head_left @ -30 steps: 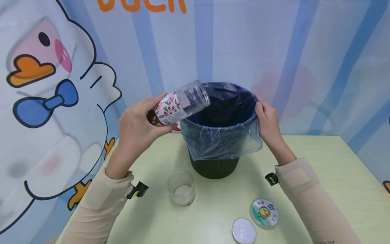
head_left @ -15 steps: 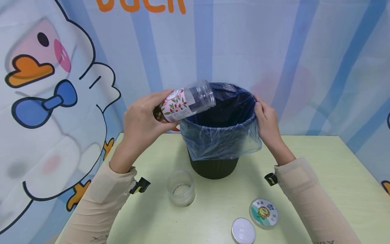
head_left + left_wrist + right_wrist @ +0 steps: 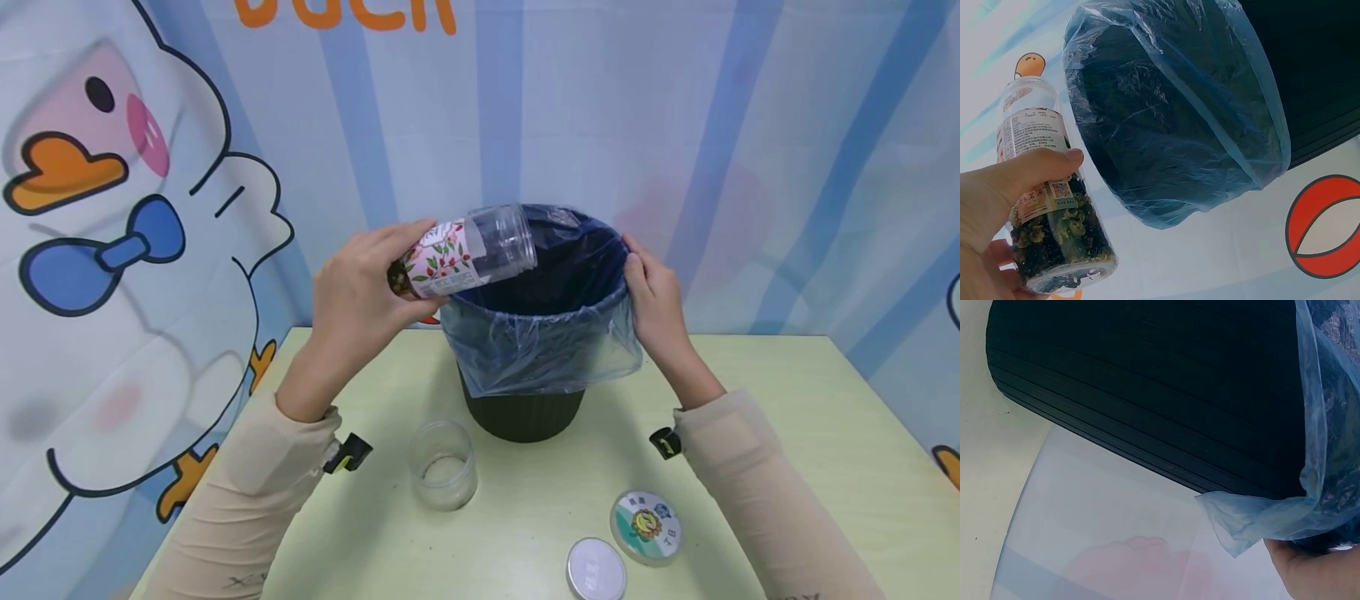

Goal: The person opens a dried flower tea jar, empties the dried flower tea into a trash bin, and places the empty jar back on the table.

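My left hand grips a clear jar with a pink floral label. The jar leans well over, its uncapped mouth above the left side of the opening of a black trash can. In the left wrist view, dark and yellowish dried bits fill the base end of the jar. A blue plastic bag lines the can and folds down over its rim. My right hand holds the can's right rim through the bag, thumb outside; its other fingers are partly hidden.
On the pale green table, a clear plastic cup stands left of the can's base. Two round lids lie nearer me: a printed lid and a smaller silvery lid. A cartoon backdrop hangs close behind the can.
My left hand has moved the jar to the right, further over the can's opening, and tipped it closer to level. My right hand stays on the rim.
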A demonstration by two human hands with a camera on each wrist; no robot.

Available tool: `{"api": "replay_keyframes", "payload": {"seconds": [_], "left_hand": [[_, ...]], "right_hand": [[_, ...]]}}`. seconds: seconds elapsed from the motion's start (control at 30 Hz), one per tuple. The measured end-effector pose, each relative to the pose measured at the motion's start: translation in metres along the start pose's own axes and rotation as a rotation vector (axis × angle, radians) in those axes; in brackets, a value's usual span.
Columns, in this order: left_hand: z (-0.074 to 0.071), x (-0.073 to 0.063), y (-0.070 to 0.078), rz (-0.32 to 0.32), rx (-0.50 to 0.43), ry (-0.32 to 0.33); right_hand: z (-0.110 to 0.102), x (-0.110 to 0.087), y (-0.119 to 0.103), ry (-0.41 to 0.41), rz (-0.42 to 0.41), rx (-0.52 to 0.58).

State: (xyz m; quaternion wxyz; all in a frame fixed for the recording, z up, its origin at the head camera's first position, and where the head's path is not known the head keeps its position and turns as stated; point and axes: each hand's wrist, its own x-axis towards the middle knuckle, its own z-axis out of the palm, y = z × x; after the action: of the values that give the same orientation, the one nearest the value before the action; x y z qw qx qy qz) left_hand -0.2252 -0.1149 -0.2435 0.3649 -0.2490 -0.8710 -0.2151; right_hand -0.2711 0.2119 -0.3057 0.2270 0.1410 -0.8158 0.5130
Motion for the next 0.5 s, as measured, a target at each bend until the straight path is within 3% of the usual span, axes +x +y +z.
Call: {"api": "replay_keyframes", "payload": {"seconds": [0.27, 0.5], "left_hand": [[0.0013, 0.0063, 0.0028, 0.053, 0.113, 0.038], [0.0029, 0.0070, 0.0042, 0.097, 0.145, 0.055]], "right_hand": [[-0.0004, 0.0002, 0.0014, 0.003, -0.003, 0.003], [0.0012, 0.0000, 0.0002, 0.005, -0.004, -0.006]]}}
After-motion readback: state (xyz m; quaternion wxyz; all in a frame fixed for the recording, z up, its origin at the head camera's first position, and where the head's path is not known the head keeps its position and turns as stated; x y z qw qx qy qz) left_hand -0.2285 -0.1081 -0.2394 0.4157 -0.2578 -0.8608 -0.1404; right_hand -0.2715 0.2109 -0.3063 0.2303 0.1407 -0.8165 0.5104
